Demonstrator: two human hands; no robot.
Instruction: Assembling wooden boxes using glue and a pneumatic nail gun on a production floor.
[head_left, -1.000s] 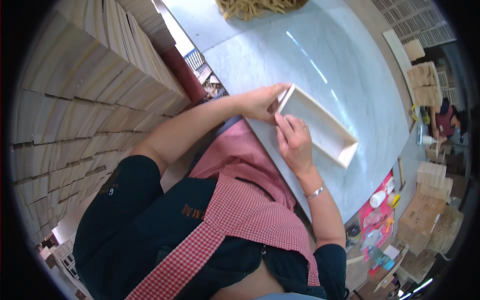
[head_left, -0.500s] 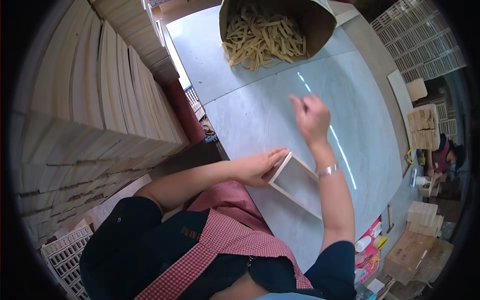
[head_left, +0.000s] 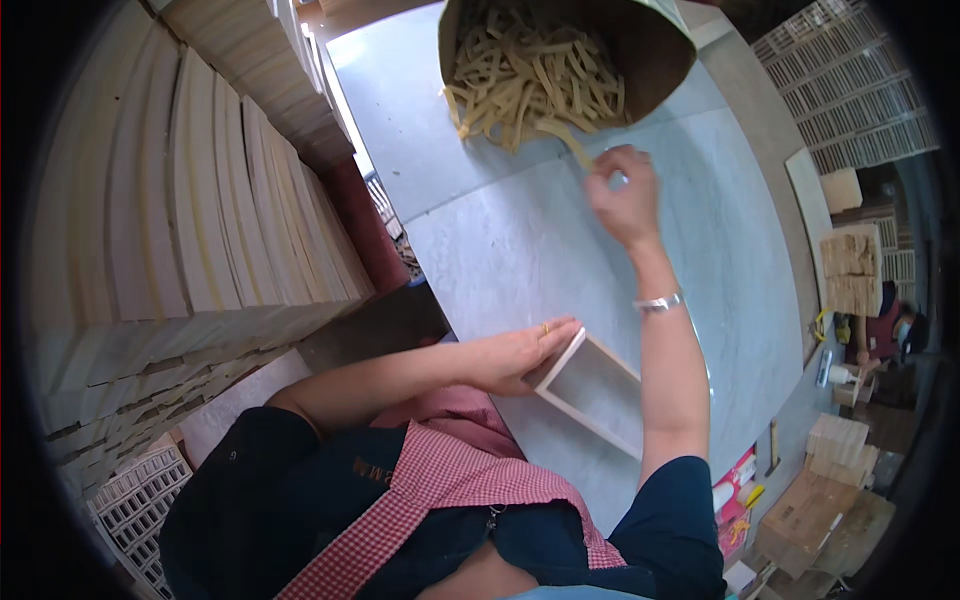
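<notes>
My left hand (head_left: 525, 352) lies along the short end of a rectangular pale wooden frame (head_left: 588, 423), fingers together, and holds it on the table. Part of the frame is hidden behind my right forearm. Farther out, my right hand (head_left: 628, 200) pinches the near end of a flat, pale yellow strip (head_left: 571, 142) between thumb and fingers. That strip stretches back to a heap of similar strips (head_left: 525, 75), which spills from the mouth of a brown-lined bag (head_left: 660, 65) lying at the far side of the table.
Tall stacks of pale wooden boards (head_left: 215, 190) rise on my left, beside the grey-white tabletop (head_left: 500, 240). Stacked slatted wooden pieces (head_left: 850, 90) stand at the far right. A hammer (head_left: 773, 447) and cardboard box (head_left: 805, 520) lie at the right. Another person (head_left: 882, 330) is farther right.
My right hand was empty over the table; now it is slightly farther out, pinching a strip at the heap's edge. My left hand and the frame stay together, slightly lower in view.
</notes>
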